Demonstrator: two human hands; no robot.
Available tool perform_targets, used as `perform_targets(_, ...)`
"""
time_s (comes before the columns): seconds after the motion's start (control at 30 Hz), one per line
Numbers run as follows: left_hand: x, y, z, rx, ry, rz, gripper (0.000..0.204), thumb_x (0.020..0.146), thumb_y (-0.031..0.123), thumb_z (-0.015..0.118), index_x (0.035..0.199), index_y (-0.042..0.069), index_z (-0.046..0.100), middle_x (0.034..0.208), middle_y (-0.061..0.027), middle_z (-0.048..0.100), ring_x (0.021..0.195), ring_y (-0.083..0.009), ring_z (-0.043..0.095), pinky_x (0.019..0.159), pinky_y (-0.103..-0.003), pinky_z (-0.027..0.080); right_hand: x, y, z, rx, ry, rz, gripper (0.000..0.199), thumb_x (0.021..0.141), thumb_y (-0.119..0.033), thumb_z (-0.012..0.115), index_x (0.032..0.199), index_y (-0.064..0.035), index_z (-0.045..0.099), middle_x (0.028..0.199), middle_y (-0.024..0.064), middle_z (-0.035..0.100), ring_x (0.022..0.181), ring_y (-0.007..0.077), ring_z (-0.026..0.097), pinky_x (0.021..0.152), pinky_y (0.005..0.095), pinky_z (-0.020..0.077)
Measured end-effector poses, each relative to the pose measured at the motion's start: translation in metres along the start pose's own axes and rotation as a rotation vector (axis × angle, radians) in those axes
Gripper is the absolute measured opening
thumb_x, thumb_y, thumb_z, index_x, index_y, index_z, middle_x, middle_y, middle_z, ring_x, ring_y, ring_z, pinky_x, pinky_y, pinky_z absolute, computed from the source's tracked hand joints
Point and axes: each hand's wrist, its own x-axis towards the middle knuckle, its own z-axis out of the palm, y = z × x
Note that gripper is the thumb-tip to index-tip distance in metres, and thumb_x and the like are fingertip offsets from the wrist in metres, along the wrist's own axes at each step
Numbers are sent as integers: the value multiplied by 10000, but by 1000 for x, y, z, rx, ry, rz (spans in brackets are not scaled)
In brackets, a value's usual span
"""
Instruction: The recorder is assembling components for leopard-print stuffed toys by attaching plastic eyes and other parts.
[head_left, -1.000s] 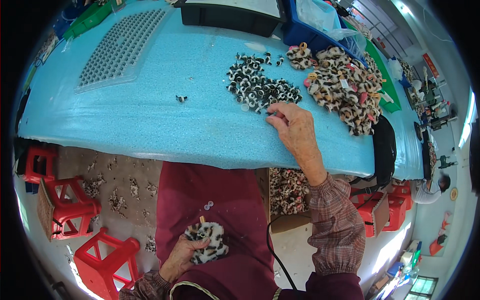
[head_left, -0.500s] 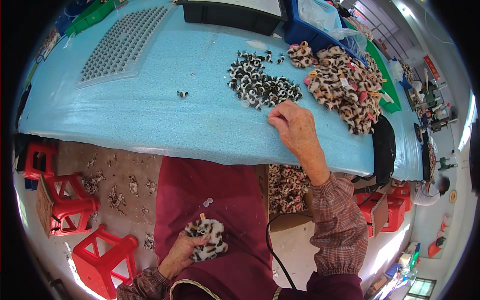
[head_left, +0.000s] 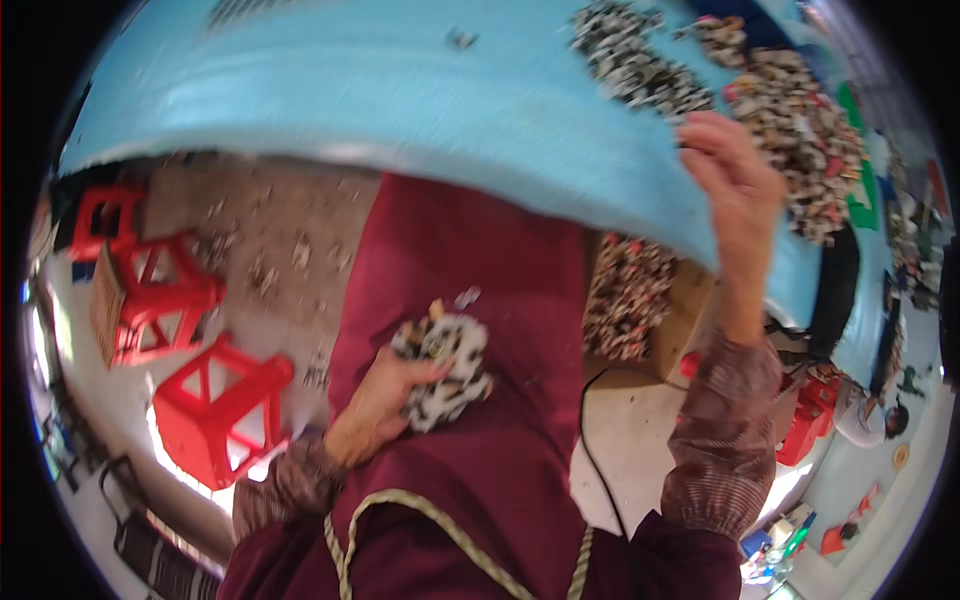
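On my maroon apron, my left hand [head_left: 385, 398] is closed around a furry leopard-print plush piece [head_left: 462, 385] with a small tan tab on its top edge. The thumb presses beside a small round spot on the fur. Two small pale discs [head_left: 467, 297] lie on the apron just beyond the plush. My right hand [head_left: 738, 175] is over the table's front part, next to a heap of small black-and-white pieces [head_left: 640, 65]. Its fingers are bent and smeared by motion, so whether they grip anything is unclear.
More leopard-print plush pieces [head_left: 800, 130] are piled at the table's right. One small loose piece [head_left: 461, 39] lies on the blue table [head_left: 350, 85]. Below, a cardboard box [head_left: 683, 318] holds more patterned pieces. Red stools [head_left: 215, 415] stand at left; a black cable [head_left: 590, 450] hangs at right.
The view has tilted down and shifted left, blurring the picture. My right hand is still near the black-and-white heap, its fingers less tightly together. My left hand still holds the plush piece.
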Motion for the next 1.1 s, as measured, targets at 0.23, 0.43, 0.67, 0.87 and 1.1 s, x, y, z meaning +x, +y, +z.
perform_targets(0.23, 1, -6, -2, -107, 39, -10, 269, 845, -9, 609, 1112, 10, 586, 1009, -90, 660, 872, -190, 662, 761, -344, 571, -107, -50, 34, 537, -304, 493, 204, 739, 129, 597, 907, 28, 654, 880, 89, 640, 760, 133, 609, 688, 232, 502)
perform_targets(0.43, 2, -7, 2, -62, 71, -6, 281, 838, -33, 592, 1117, -1, 586, 1010, -88, 663, 877, -178, 658, 795, -318, 553, -163, -58, 82, 617, -397, 688, 246, 741, 107, 655, 965, 8, 646, 884, 45, 648, 780, 86, 606, 695, 213, 511)
perform_targets(0.67, 1, -12, 3, 94, 81, 99, 264, 810, -53, 609, 1070, -6, 624, 996, -69, 668, 890, -146, 636, 805, -274, 523, -167, -55, 92, 575, -451, 718, 218, 758, 86, 661, 957, 5, 625, 846, 36, 660, 778, 83, 627, 709, 221, 523)
perform_targets(0.87, 2, -17, 1, 190, 60, 166, 264, 765, -62, 657, 1022, 0, 642, 958, 2, 603, 886, -110, 585, 802, -248, 479, -170, -51, 94, 496, -481, 689, 191, 740, 71, 672, 909, 4, 613, 809, 49, 663, 756, 97, 640, 676, 226, 519)
perform_targets(1.1, 4, -21, -10, 604, -3, 471, 249, 672, -49, 752, 903, 0, 676, 930, -9, 588, 846, -97, 559, 742, -230, 457, -173, -48, 96, 511, -496, 739, 164, 731, 74, 665, 870, 12, 605, 766, 56, 657, 718, 105, 641, 654, 231, 520)
